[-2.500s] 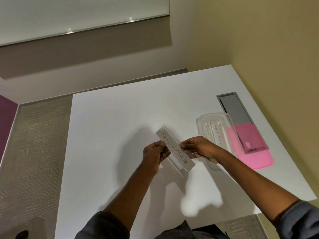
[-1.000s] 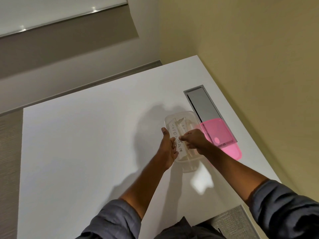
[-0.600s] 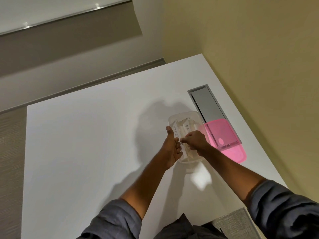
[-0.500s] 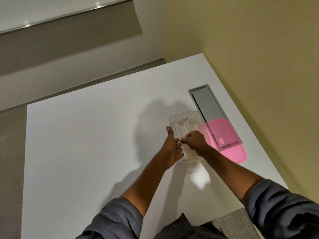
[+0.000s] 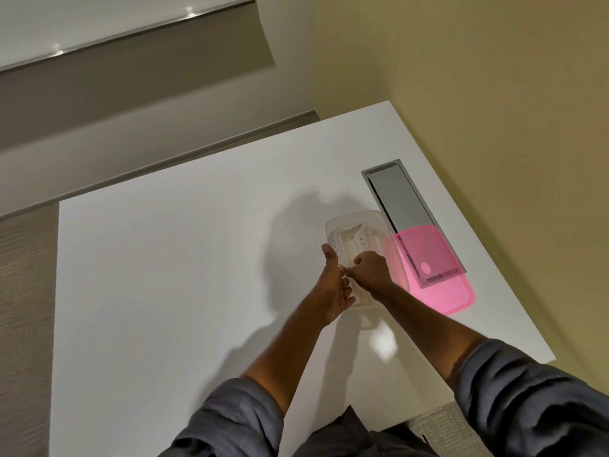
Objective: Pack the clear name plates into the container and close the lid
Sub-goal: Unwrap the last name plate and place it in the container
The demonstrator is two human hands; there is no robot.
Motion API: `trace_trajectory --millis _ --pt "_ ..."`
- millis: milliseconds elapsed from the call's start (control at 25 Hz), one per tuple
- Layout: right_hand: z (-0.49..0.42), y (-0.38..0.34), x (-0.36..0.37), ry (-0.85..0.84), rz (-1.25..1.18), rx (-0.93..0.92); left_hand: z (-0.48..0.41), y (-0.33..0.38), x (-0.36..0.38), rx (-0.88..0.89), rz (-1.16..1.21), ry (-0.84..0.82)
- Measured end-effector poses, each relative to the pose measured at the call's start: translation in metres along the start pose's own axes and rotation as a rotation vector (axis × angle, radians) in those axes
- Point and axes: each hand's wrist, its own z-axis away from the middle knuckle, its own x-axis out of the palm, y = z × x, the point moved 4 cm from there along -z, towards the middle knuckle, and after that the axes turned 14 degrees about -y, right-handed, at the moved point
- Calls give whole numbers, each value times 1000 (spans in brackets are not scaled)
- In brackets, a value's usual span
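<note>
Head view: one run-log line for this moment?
phase: packing | both hands in container, on name plate | lid off, right of container

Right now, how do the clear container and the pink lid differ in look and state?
The clear container is see-through and colourless; the pink lid is tinted pink. The container holds lettered name plates, with the left hand and right hand at it; the lid lies untouched to its right, partly over the metal hatch. Both rest on the white table and are rounded rectangles.
</note>
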Motion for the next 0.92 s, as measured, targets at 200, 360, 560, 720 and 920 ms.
trace_trajectory --millis 200,360,560,720,920 --pt "4 1 -7 30 48 -52 5 1 -2 50 -59 50" --pt "13 1 -16 25 -18 -118 3 -2 1 65 -60 67" --pt "38 8 -43 25 -179 -196 -1 3 31 179 -71 51" --pt "54 34 -79 114 -242 -192 -14 1 69 207 -93 13" --pt "68 84 -123 212 -306 -123 -37 -16 123 132 -208 -107"
